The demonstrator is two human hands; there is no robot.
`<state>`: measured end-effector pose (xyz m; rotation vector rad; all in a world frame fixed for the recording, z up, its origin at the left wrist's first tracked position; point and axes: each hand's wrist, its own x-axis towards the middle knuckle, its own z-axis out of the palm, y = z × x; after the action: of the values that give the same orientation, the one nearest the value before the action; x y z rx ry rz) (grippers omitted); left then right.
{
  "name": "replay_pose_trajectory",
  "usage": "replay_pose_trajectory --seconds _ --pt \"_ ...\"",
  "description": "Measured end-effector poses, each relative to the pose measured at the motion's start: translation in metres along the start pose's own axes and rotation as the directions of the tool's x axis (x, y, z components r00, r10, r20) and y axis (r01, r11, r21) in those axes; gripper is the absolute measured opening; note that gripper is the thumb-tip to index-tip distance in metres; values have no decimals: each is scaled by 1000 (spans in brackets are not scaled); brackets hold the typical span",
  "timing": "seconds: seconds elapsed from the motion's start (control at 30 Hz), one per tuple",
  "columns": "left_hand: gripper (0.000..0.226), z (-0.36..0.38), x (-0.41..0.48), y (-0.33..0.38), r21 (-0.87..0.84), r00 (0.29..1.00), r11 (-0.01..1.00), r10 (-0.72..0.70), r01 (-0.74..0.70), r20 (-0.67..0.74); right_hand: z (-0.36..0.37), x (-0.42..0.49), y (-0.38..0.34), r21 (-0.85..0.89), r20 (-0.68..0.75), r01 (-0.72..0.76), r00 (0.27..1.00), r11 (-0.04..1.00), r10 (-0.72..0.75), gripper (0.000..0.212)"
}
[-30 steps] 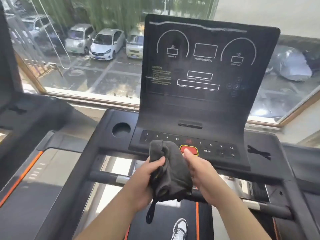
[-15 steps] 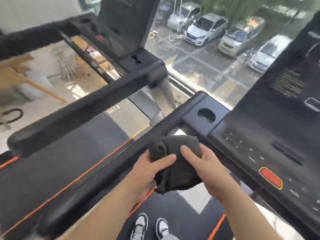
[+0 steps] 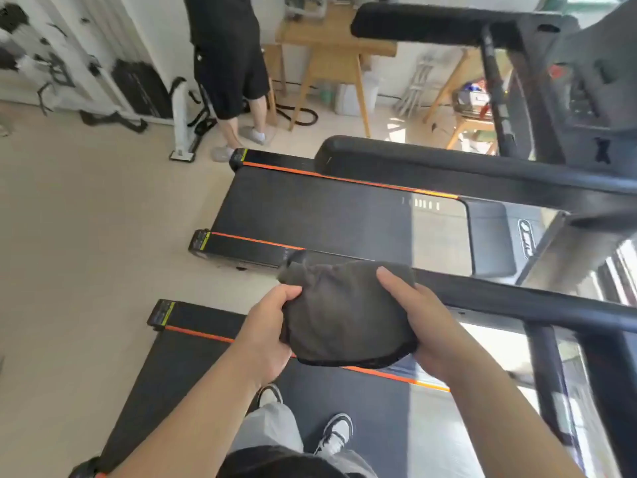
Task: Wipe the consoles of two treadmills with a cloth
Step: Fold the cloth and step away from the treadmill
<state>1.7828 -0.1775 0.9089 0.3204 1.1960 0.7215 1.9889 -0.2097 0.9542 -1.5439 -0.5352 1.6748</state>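
Above the treadmill belt (image 3: 344,401), both hands hold the gray cloth (image 3: 344,312). Left hand (image 3: 269,336) pinches its left edge. Right hand (image 3: 424,322) grips its right side.

No text can be read with certainty. A white brand logo (image 3: 526,240) is printed on the motor cover (image 3: 491,241) of the farther treadmill, but its letters are too blurred to be made out. Yellow-green labels (image 3: 204,239) are fixed on the rear end caps of the decks, their print too small to be read.
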Motion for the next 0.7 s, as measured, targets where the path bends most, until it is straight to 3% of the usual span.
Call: replay_pose_trajectory --seconds 0.07,0.17,0.3,0.5,0.7 --pt "33 -36 -13 9 -22 999 999 29 -28 19 38 13 2 -70 104 -72 991 995 79 36" --pt "28 -97 -31 21 25 989 989 148 -147 -5 107 35 10 -234 179 -59 978 971 102 33" --pt "24 -196 -51 36 -67 957 973 203 -221 -208 223 58 33 -345 266 13 960 938 85 32" --pt "22 -351 -76 67 -124 803 911 275 -394 -529 412 80 76 -481 403 160 914 862 55 27" --pt "35 -462 -95 114 -345 846 846 205 -407 -493 550 105 85 -590 528 290 845 754 87 32"
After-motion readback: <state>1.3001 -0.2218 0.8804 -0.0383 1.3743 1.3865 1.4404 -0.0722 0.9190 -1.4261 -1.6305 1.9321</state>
